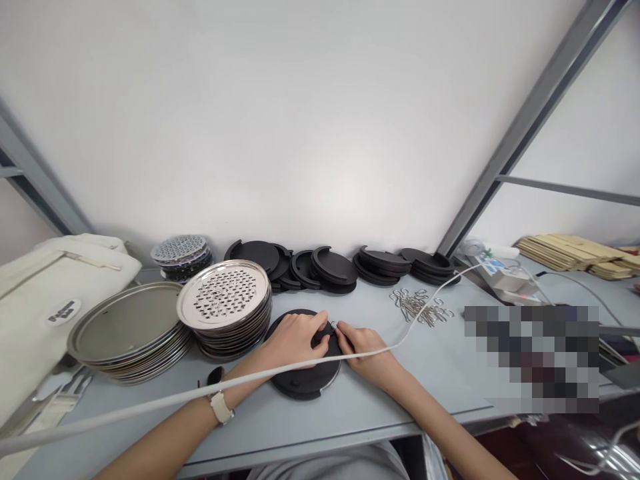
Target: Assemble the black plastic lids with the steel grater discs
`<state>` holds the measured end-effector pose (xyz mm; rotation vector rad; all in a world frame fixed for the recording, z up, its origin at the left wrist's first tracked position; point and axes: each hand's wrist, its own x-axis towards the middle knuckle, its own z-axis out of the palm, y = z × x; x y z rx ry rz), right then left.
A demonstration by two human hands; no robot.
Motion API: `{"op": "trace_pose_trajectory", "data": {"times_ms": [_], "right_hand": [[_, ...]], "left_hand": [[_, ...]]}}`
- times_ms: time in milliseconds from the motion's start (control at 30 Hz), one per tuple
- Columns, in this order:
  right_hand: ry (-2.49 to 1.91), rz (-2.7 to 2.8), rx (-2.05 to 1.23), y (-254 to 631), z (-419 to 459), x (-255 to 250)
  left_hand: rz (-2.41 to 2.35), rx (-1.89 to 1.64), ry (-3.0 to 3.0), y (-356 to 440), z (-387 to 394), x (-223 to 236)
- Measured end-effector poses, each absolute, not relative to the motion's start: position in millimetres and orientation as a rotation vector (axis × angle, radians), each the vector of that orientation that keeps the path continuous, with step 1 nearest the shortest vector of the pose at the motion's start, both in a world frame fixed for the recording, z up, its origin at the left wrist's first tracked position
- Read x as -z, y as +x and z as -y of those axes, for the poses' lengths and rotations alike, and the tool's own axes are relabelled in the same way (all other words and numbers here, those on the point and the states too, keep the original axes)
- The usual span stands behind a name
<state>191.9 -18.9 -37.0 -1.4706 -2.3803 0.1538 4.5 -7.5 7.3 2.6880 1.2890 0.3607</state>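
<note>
A black round disc point(300, 380) with a thin metal rim lies flat on the grey table in front of me. My left hand point(295, 337) rests palm-down on top of it, fingers curled, thumb near the disc's right edge. My right hand point(367, 350) is at the disc's right side, its fingertips pinched on a small metal wire clip point(334, 325) against the disc's edge. A watch sits on my left wrist. A white cable point(150, 405) runs across both forearms.
Left of the disc stands a stack of perforated metal plates point(225, 303), then a stack of plain metal trays point(127, 330). Black discs point(330, 267) lie in piles along the wall. Loose wire clips point(420, 308) lie to the right. A cream bag point(45, 293) sits at far left.
</note>
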Motion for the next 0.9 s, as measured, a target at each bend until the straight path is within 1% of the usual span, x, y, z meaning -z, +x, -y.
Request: {"op": "trace_pose_trajectory", "data": {"times_ms": [733,900], "right_hand": [[-1.488,2.378,-0.16,193.5,20.3,37.2],[-1.406,2.366,-0.196,190.3,29.4,38.7]], "left_hand": [[-1.298,-0.413,2.705,5.4,6.9,-2.8],[-1.356,-0.413,2.712,4.0,2.5,-0.8]]}}
